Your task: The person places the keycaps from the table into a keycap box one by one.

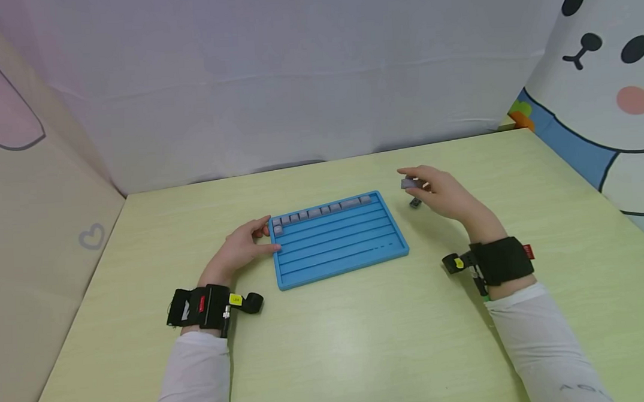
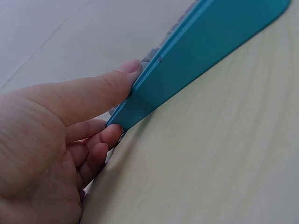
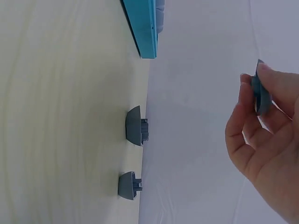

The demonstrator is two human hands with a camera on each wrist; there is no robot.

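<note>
A blue keycap tray [image 1: 340,242] with ridged rows lies on the table, and my left hand [image 1: 248,243] holds its left end. In the left wrist view the thumb [image 2: 110,91] presses the tray's side wall, with the other fingers curled at the corner. Grey keycaps [image 1: 314,213] line the tray's far row, and a single keycap [image 1: 278,230] sits at the left of the second row. Right of the tray, my right hand [image 1: 443,193] is raised over the table and pinches a grey keycap [image 3: 262,91] between thumb and fingers.
Below the right hand, two loose keycaps, a larger one [image 3: 134,127] and a smaller one [image 3: 126,185], lie upside down on the pale wooden table [image 1: 350,343]. A white cloth [image 1: 295,76] hangs behind the table's far edge. Printed panels stand at both sides.
</note>
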